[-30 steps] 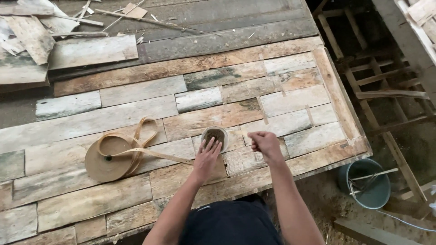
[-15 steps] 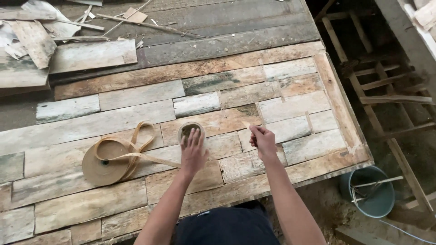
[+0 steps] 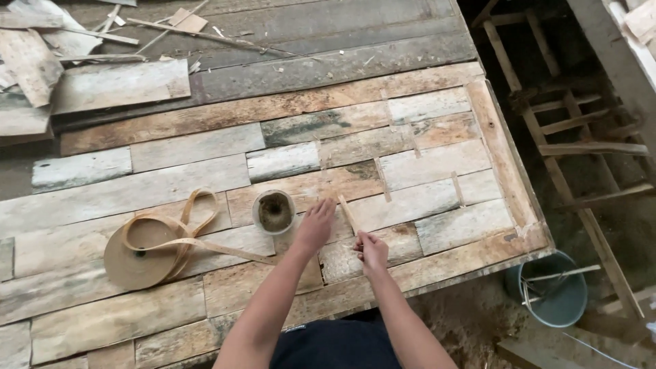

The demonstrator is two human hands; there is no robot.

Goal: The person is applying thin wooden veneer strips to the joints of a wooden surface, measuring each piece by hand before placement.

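Note:
My left hand lies flat, fingers apart, on the patchwork wooden panel, just right of a small round pot with dark paste inside. My right hand pinches a thin wooden stick that points up and left over the boards. A roll of tan edge-banding tape lies to the left, its loose end looping and trailing toward my left arm.
Wood offcuts and splinters are piled at the far left. Right of the panel's edge stand a wooden ladder-like frame and a blue bucket on dirt ground.
My left hand has come off the pot and now rests beside it. My right hand has drawn back toward me with the stick. The view has shifted.

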